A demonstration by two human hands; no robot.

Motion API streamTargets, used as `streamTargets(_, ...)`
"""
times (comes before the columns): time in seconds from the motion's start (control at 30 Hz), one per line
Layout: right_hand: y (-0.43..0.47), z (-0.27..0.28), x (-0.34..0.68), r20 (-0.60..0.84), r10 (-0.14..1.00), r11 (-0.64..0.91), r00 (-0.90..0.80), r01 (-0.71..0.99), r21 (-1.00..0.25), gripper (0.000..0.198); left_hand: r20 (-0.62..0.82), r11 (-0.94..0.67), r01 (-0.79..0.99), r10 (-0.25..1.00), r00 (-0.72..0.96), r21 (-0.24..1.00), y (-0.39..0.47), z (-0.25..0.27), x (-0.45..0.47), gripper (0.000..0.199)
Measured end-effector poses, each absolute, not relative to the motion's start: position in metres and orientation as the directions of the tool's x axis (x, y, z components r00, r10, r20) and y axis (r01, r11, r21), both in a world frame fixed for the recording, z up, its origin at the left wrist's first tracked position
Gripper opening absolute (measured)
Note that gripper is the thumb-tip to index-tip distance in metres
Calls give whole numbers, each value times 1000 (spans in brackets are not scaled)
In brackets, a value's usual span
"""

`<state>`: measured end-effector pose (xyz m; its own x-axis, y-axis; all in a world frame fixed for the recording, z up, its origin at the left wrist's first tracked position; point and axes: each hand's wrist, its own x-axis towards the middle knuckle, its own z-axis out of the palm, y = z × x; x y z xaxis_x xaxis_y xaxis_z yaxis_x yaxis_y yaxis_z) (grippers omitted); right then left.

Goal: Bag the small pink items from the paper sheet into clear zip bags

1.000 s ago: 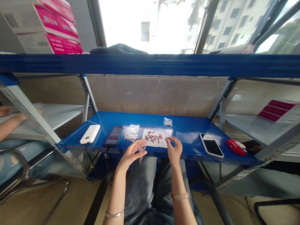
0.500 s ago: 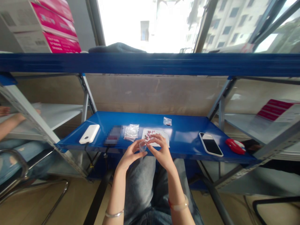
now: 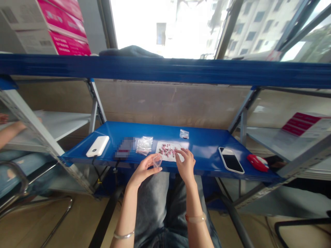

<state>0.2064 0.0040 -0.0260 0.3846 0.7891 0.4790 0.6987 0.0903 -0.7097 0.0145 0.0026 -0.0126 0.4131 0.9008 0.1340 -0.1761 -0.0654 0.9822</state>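
My left hand (image 3: 146, 169) is closed on a small clear plastic bag (image 3: 157, 161), its mouth spread wide between thumb and fingers just in front of the bench edge. Small dark red and pink pieces (image 3: 165, 148), perhaps beads, lie scattered on a white sheet of paper (image 3: 159, 144). Over the right part of that sheet reaches my right hand (image 3: 185, 163), fingers bent and slightly apart, tips close to the pieces. I see nothing held in it, though the fingertips are small in view.
The blue bench (image 3: 204, 141) also carries a stack of clear bags (image 3: 144, 144), a small bag (image 3: 184, 134), a white power bank (image 3: 97, 146), a blurred-out item (image 3: 125, 148), a phone (image 3: 231, 159) and a red object (image 3: 258, 162). Another person's arm (image 3: 12, 132) shows at far left.
My right hand has left the bag's mouth and moved right, over the pieces on the paper. My left hand stays in place, still holding the bag.
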Motion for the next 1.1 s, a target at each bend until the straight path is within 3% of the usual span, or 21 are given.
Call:
streamTargets(0.07,10,-40,215,421,786,-96,452,763,-639,22,125,-58,-173,904,408,983,2,-12,14,53)
streamTargets(0.17,16,-57,224,353,800,-240,486,797,-554,30,120,-49,-179,903,412,983,2,-12,14,53)
streamTargets(0.5,20,-70,223,333,827,-320,453,866,-384,34,114,-41,-184,906,407,982,2,-11,16,52)
streamTargets(0.8,25,-80,222,418,780,-312,465,869,-385,36,96,-24,-181,910,403,983,1,-9,13,54)
streamTargets(1.1,29,-86,219,515,636,-291,575,796,-530,28,80,-2,-195,916,392,981,0,-7,14,57)
